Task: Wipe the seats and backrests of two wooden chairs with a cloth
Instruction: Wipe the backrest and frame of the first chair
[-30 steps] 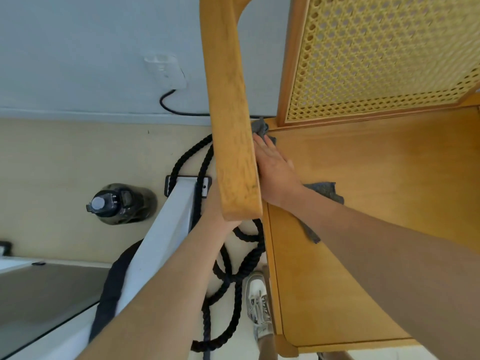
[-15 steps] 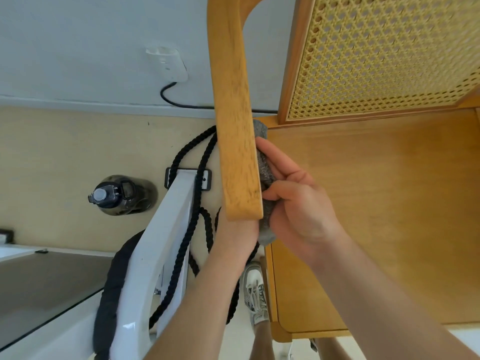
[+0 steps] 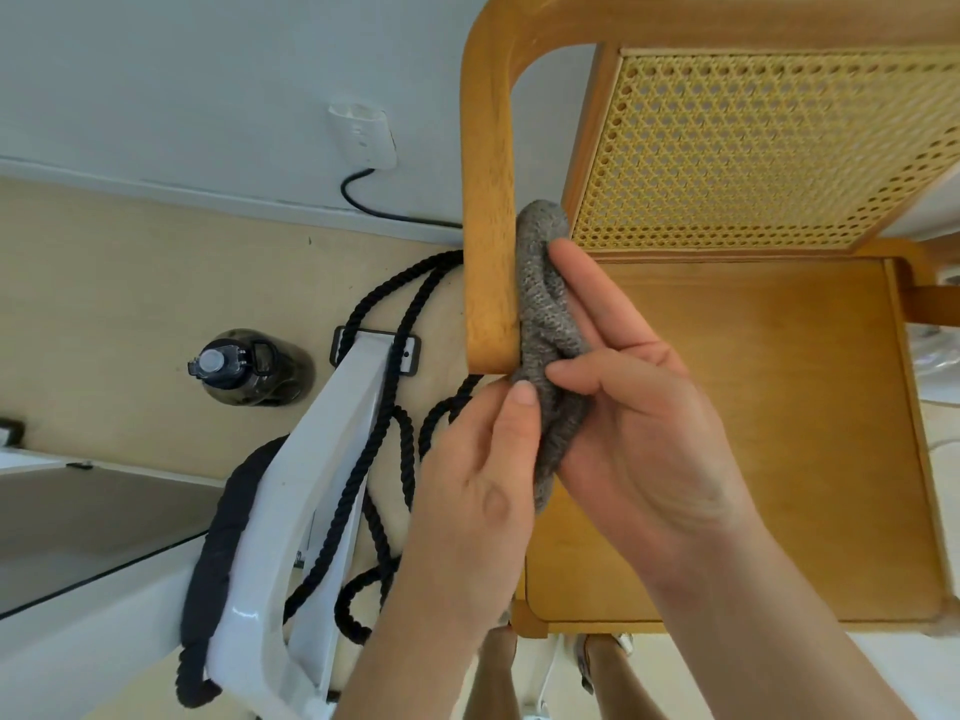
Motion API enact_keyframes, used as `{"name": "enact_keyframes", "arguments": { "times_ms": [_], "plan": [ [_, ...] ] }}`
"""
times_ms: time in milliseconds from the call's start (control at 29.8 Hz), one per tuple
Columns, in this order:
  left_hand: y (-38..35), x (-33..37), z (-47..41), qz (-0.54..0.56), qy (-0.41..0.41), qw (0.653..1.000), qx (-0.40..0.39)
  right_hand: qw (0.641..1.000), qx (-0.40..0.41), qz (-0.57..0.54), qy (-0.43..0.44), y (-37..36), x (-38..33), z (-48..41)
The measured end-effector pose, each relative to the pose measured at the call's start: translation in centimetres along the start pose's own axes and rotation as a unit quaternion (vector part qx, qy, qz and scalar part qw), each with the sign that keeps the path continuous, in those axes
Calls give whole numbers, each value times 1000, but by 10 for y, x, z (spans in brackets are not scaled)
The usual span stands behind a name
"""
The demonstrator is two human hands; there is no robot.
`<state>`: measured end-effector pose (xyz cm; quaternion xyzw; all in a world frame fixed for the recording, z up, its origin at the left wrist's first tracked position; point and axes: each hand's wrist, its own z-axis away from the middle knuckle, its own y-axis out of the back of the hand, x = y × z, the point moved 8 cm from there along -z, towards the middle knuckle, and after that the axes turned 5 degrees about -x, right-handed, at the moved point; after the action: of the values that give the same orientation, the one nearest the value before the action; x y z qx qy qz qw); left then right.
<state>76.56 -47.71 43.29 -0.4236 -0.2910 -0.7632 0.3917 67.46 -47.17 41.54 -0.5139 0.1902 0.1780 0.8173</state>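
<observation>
One cloth (image 3: 549, 324), pinched between left hand (image 3: 467, 491), right hand (image 3: 639, 439)

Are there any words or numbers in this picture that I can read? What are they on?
No words or numbers can be read here.
The dark bottle: no label shows.
The wall socket: plain, no writing.
The cloth and the chair: no tag or writing.
</observation>
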Motion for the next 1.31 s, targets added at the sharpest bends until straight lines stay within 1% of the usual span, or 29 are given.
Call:
{"name": "enact_keyframes", "arguments": {
  "times_ms": [67, 134, 202, 269, 336, 403, 437, 470, 504, 538, 571, 605, 639, 672, 706, 773, 874, 941, 1008, 1075, 1143, 1210, 1311],
  "plan": [
    [4, 15, 8, -61, -34, 997, -23, 998, 8, 57, 2, -2, -10, -3],
    [22, 23, 12, -146, -74, 986, 15, 996, 32, 83, 7, 5, -19, -11],
    [39, 33, 12, -267, -121, 954, 55, 993, 30, 111, 13, 5, -26, -17],
    [48, 45, 12, -385, -158, 907, 71, 987, 23, 157, 18, 8, -32, -19],
    [52, 56, 13, -437, -191, 877, 64, 979, 22, 198, 36, 8, -39, -16],
    [59, 66, 13, -442, -225, 865, 74, 963, 44, 257, 62, 11, -48, -8],
    [64, 70, 11, -436, -235, 864, 87, 944, 67, 313, 77, 13, -54, -3],
    [67, 73, 8, -425, -242, 867, 98, 913, 93, 387, 85, 14, -60, 2],
    [69, 73, 3, -411, -241, 873, 105, 886, 105, 445, 72, 12, -60, 5],
    [70, 69, -6, -376, -229, 892, 104, 872, 97, 478, 34, 10, -53, 5],
    [69, 62, -14, -311, -204, 924, 94, 871, 79, 484, -21, 6, -41, 3],
    [65, 53, -22, -218, -168, 958, 78, 877, 54, 471, -73, 2, -24, 1],
    [57, 44, -28, -121, -132, 982, 60, 883, 38, 458, -98, -4, -11, -1],
    [50, 38, -31, -47, -108, 992, 53, 885, 35, 457, -84, -9, -4, -5],
    [43, 36, -31, -8, -98, 993, 57, 887, 41, 457, -53, -15, -3, -10],
    [32, 36, -33, 6, -90, 994, 63, 891, 76, 447, -8, -19, -6, -19],
    [21, 46, -54, -27, -72, 997, 15, 908, 89, 409, -6, -23, -9, -40],
    [25, 55, -81, -31, -55, 998, -5, 901, 96, 422, 3, -31, -16, -63],
    [32, 67, -110, -18, -50, 999, 4, 893, 115, 435, 23, -38, -28, -91],
    [37, 80, -133, -10, -56, 998, 34, 892, 140, 428, 50, -43, -43, -118],
    [39, 83, -143, 18, -61, 997, 54, 880, 166, 442, 58, -41, -51, -132],
    [40, 76, -137, 58, -62, 995, 56, 868, 156, 468, 53, -37, -44, -125],
    [35, 50, -96, 89, -51, 994, 42, 877, 106, 464, 67, -32, -20, -83]
  ]
}}
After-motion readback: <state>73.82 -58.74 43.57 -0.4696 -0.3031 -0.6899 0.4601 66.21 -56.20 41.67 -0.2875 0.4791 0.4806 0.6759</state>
